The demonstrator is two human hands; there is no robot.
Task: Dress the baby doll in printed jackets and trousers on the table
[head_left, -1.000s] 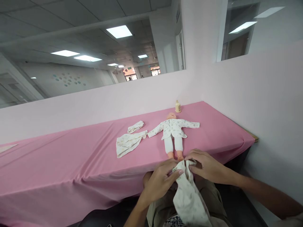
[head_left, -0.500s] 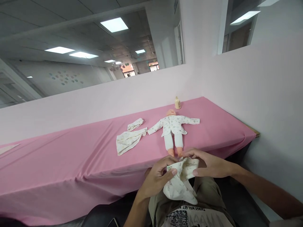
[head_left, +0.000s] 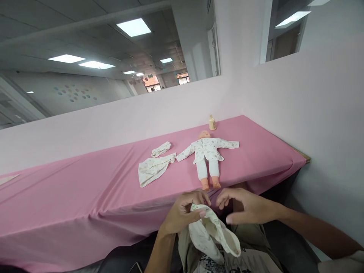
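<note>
garment (head_left: 201, 236) pinched in fingers of left hand (head_left: 179, 214); right hand (head_left: 250, 206) just beside

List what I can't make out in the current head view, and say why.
All in the head view:
- Garment: its gripped edge is partly covered by the left hand.
- Shirt: some of its lettering is hidden behind the garment.
- Bottle: any label wording is too small to read.
- Dark object: cut off by the bottom edge.
- Pale item: cut off by the left edge.
</note>
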